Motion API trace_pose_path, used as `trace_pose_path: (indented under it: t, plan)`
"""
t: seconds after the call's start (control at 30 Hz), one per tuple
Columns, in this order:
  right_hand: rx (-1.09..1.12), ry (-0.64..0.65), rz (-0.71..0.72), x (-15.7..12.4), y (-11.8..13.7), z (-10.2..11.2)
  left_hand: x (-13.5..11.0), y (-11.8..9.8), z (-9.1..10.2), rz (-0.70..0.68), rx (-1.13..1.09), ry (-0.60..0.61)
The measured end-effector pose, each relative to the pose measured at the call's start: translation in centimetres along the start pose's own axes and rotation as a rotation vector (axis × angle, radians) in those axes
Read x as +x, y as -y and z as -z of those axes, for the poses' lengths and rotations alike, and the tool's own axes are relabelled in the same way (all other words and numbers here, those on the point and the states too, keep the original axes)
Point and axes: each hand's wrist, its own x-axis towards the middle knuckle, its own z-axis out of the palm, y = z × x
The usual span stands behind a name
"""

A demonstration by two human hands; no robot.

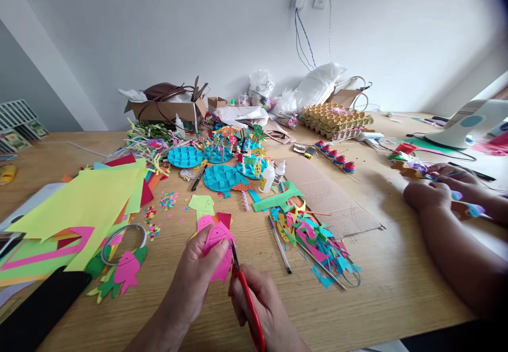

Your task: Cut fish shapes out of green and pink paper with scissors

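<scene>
My left hand (194, 272) pinches a piece of pink paper (218, 238) with a fish outline drawn on it, thumb on top. Closed round red-handled scissors (249, 304), my right hand (260, 294) holds their dark blades against the right edge of the pink paper. Just beyond my left hand lie a yellow-green paper fish (201, 202) and a dark red paper scrap (224, 218). To the left, cut paper fish in pink (127, 271) and green rest beside a grey tape ring (124, 243). A pen (280, 244) lies to the right of my hands.
Stacked coloured paper (79, 198) covers the left side. Paper scraps (323, 241) and a cardboard sheet (333, 198) lie right of centre. Glue bottles (267, 177) stand by blue discs (224, 177). At right, another person's hands (432, 193) work on painted egg-carton pieces (408, 169).
</scene>
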Motion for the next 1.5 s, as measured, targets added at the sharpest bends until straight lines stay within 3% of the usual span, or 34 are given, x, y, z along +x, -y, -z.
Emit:
trace_pose_path:
  t: [0.63, 1.5]
  plan:
    - [0.138, -0.023, -0.039, 0.06, -0.48, -0.25, -0.15, 0.60, -0.24, -0.018, 0.031, -0.021]
    - [0.127, -0.009, -0.038, -0.03, -0.96, -0.03, -0.26, 0.66, -0.36, -0.004, 0.043, -0.028]
